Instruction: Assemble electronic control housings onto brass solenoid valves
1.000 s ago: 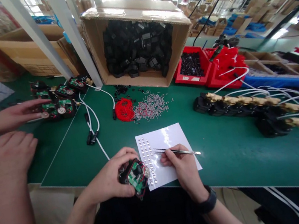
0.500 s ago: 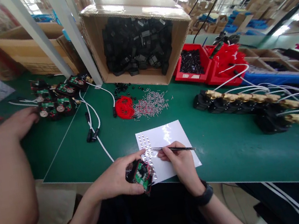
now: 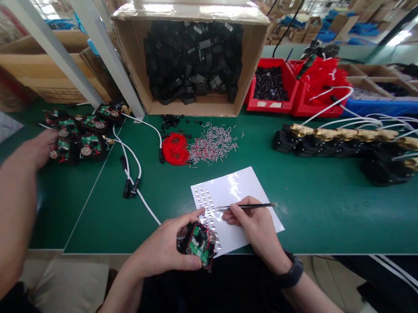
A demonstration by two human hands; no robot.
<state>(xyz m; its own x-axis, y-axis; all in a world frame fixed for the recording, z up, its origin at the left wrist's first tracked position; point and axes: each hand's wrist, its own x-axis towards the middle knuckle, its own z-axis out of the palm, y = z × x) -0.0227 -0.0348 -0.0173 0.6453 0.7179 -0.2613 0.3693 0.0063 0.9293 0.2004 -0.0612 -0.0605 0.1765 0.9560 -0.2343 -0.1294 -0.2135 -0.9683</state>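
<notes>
My left hand (image 3: 164, 247) is closed around a black housing with a green circuit board (image 3: 198, 244) and thin wires inside, held at the table's front edge over the left side of a white sheet (image 3: 234, 189). Columns of small round clear dots (image 3: 203, 196) run down that side of the sheet. Pinched in my right hand (image 3: 258, 223) is a pair of dark tweezers (image 3: 255, 205), their tips pointing left at the dots. Whether the tips grip a dot is too small to tell.
Behind the sheet lie small screws (image 3: 214, 142) and a red wire coil (image 3: 175, 150). A carton of black parts (image 3: 197, 62) stands behind them. Red bins (image 3: 270, 87) and black units with brass fittings (image 3: 334, 138) are at right. A co-worker's arm (image 3: 9, 184) reaches toward circuit-board units (image 3: 90, 144) at left.
My hands, the housing and the tweezers hold nearly the same position over the sheet. At left, the co-worker's near hand has moved to the circuit-board units, and a blurred red bundle has appeared.
</notes>
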